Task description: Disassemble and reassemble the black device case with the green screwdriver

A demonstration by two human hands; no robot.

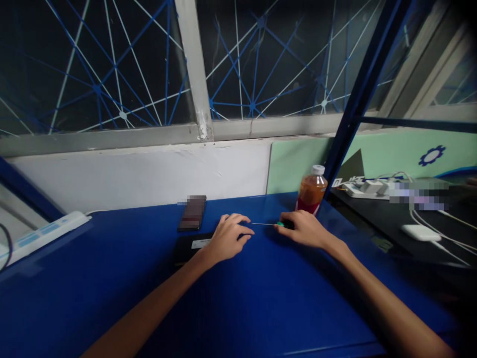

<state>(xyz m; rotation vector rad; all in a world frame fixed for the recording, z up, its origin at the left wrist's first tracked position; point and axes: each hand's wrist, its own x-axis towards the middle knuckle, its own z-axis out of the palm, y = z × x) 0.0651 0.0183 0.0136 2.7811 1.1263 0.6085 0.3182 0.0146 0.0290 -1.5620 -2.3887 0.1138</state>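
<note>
The right hand (303, 229) was closed around the dark handle of a small screwdriver (274, 224), whose thin shaft pointed left across the blue table (261, 298) toward the left hand (227, 237). That left hand rested curled, fingers down, on the near edge of a flat black box (188, 248); whether it was pinching anything small was hard to tell in the dim light. The screwdriver looked light and stiff (its slim tip probably bends or slips easily), so the handle seemed the sensible place to hold it. A phone (192, 213) lay just behind the box, and a bottle (311, 191) stood behind the right hand.
</note>
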